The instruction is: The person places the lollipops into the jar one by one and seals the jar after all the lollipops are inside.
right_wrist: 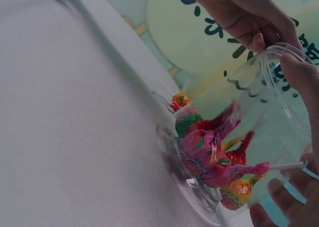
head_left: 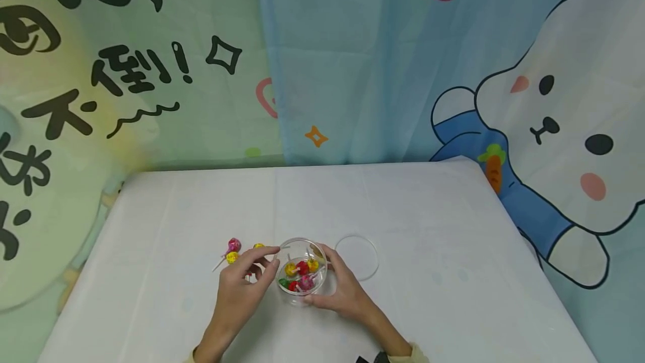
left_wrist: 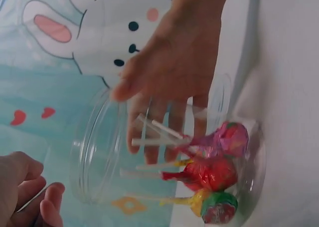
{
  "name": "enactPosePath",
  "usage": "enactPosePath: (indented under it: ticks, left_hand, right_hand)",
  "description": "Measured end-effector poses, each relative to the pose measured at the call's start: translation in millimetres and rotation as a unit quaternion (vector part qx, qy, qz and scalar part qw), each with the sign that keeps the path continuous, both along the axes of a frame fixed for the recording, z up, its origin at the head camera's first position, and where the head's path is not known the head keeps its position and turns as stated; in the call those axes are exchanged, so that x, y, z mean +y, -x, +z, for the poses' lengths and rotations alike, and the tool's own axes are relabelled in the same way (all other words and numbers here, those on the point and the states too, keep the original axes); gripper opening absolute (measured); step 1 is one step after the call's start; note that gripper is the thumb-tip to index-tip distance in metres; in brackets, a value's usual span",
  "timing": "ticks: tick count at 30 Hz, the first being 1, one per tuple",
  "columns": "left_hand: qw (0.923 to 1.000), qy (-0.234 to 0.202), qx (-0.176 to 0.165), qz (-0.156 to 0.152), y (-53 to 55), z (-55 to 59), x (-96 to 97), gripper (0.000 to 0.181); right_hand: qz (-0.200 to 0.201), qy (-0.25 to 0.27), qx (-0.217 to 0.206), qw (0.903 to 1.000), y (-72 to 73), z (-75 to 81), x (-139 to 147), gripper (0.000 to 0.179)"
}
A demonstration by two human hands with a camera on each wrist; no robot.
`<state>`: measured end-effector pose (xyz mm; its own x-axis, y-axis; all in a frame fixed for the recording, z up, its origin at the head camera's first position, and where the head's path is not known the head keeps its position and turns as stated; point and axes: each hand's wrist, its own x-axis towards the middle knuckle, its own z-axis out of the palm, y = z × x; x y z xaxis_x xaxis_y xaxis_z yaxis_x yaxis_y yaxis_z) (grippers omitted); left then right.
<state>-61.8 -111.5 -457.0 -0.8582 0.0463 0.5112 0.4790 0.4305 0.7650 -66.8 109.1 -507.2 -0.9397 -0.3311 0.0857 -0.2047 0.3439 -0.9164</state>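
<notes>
A clear plastic jar [head_left: 301, 290] stands on the table with wrapped lollipops [head_left: 302, 268] in red, yellow, pink and green inside, sticks pointing up toward its open mouth. My right hand [head_left: 345, 290] grips the jar around its right side, thumb toward the front and fingers behind the wall. At the left of the rim is my left hand [head_left: 247, 282], its fingers loosely bent and nothing held between them. In the left wrist view, those fingers [left_wrist: 25, 187] hang beside the jar's mouth. More lollipops [head_left: 233, 251] lie on the table behind the left hand, partly hidden by it.
A round clear lid [head_left: 356, 256] lies flat on the white-covered table [head_left: 428, 228], just right of the jar. Behind the table's far edge hangs a printed curtain [head_left: 342, 71] with a cartoon rabbit. A dark object pokes in near the right sleeve.
</notes>
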Motion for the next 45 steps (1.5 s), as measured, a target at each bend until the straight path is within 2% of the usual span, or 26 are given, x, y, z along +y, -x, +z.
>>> enactPosePath:
  ticks: [5, 8, 10, 13, 16, 19, 23, 28, 33, 35, 37, 39, 41, 43, 45]
  left_hand:
    - [0.9983, -0.009, -0.015, 0.055, -1.1, -3.3, -11.7, 0.027]
    - [0.9945, -0.017, -0.035, 0.097, -1.8, -7.3, -25.1, 0.027]
    - [0.9908, -0.006, -0.046, 0.127, -2.6, -10.3, -35.5, 0.028]
    - [0.9815, 0.038, -0.068, 0.175, -5.1, -14.9, -50.0, 0.033]
    - [0.9666, 0.091, -0.105, 0.215, -8.7, -19.4, -60.4, 0.036]
    - [0.9547, 0.117, -0.144, 0.232, -11.1, -23.5, -66.5, 0.036]
    - [0.9514, 0.120, -0.165, 0.231, -12.6, -28.0, -68.8, 0.035]
    - [0.9550, 0.134, -0.152, 0.217, -12.5, -31.2, -65.7, 0.032]
    - [0.9552, 0.152, -0.142, 0.210, -10.8, -36.1, -63.0, 0.031]
    - [0.9563, 0.180, -0.121, 0.196, -7.3, -39.9, -64.9, 0.032]
    - [0.9554, 0.227, -0.086, 0.168, -2.0, -43.9, -69.3, 0.034]
    - [0.9495, 0.283, -0.040, 0.128, 4.3, -48.0, -75.6, 0.037]
    - [0.9400, 0.329, 0.005, 0.090, 9.4, -51.0, -81.5, 0.041]
    - [0.9333, 0.352, 0.034, 0.064, 12.2, -53.1, -85.5, 0.043]
    - [0.9296, 0.362, 0.047, 0.054, 13.6, -54.3, -87.0, 0.042]
  right_hand:
    - [0.000, -0.001, -0.002, 1.0000, 1.0, -0.3, 0, 0.091]
    - [-0.001, -0.002, -0.006, 1.0000, 1.7, 0.1, 0, 0.091]
    - [-0.002, -0.002, -0.009, 1.0000, 2.0, 0.4, 0, 0.091]
    - [-0.003, -0.001, -0.016, 0.9999, 1.5, 0.6, 0, 0.091]
    - [-0.003, -0.001, -0.022, 0.9998, 0.5, 0.4, 0, 0.090]
    - [-0.002, -0.002, -0.022, 0.9998, 0.1, 0.0, 0, 0.090]
    - [-0.002, -0.001, -0.017, 0.9999, 0.3, 0.1, 0, 0.090]
    - [-0.003, 0.002, -0.019, 0.9998, 0.1, 0.4, 0, 0.091]
    - [-0.002, 0.004, -0.022, 0.9998, 0.0, 1.1, 0, 0.090]
    - [-0.002, 0.003, -0.021, 0.9998, 0.1, 1.3, 0, 0.090]
    - [-0.005, 0.002, -0.021, 0.9998, 0.2, 1.2, 1, 0.091]
    - [-0.007, 0.003, -0.021, 0.9998, 0.5, 0.7, 1, 0.091]
    - [-0.008, 0.004, -0.023, 0.9997, 0.5, 0.3, 1, 0.090]
    - [-0.004, 0.007, -0.025, 0.9996, 0.4, 0.2, 1, 0.090]
    - [0.000, 0.009, -0.025, 0.9997, 0.2, 0.2, 1, 0.090]
